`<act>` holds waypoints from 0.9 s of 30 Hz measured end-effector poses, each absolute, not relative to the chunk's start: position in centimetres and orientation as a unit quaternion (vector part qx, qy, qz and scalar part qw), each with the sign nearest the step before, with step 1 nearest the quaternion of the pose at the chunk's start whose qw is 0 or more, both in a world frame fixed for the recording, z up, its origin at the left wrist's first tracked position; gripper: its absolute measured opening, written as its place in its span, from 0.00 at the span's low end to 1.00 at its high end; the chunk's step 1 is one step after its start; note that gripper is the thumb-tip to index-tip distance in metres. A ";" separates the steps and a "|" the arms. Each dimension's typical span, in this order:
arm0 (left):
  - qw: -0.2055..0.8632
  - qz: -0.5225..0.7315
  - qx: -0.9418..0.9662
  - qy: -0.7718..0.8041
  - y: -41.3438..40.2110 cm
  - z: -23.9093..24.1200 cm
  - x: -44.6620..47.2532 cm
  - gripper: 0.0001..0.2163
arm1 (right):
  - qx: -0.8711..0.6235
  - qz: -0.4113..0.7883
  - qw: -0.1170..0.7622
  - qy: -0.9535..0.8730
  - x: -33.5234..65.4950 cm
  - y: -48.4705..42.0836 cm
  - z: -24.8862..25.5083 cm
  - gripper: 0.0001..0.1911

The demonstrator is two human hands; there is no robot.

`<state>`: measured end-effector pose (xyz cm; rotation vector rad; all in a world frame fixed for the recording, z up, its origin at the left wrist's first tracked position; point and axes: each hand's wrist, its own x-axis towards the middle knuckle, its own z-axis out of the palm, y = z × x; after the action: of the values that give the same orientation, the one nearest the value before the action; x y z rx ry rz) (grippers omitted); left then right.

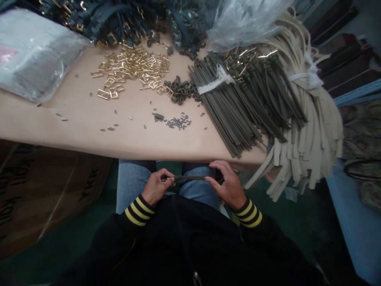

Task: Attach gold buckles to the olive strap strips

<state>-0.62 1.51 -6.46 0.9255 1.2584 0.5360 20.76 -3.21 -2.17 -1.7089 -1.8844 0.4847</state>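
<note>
A dark olive strap [192,177] is stretched level between my two hands, above my lap and just in front of the table edge. My left hand [157,186] pinches one end between thumb and fingers. At the other end, my right hand [228,183] is closed on the strap, with the thumb along its near side. Whether a buckle sits on the strap is hidden by the fingers. Beyond the edge lie small metal clips [178,121], a pile of dark strap loops [181,90] and many gold buckles [137,67].
A tied bundle of olive straps [226,107] lies at the right, beside cream straps [315,131] hanging over the edge. Dark straps with buckles [119,22] and clear plastic [247,24] fill the back. A plastic-wrapped pack [38,51] and a cardboard box [59,190] are at the left.
</note>
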 end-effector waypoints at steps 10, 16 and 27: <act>0.689 0.217 0.391 0.571 2.0 -6.1 -0.5 0.09 | -0.656 0.177 0.069 -0.731 25.8 -4.6 -1.4 0.18; 0.698 0.210 0.423 0.538 1.5 -5.1 0.1 0.07 | -0.579 0.306 -0.084 -0.751 22.2 -2.7 -0.6 0.09; 0.691 0.186 0.526 0.460 0.4 -3.4 1.1 0.04 | -0.512 0.538 0.039 -0.668 19.0 -2.2 0.0 0.08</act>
<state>1.14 0.44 -3.44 1.1766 1.0281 0.4167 18.96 -2.20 0.04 -1.5701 -2.0497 1.6495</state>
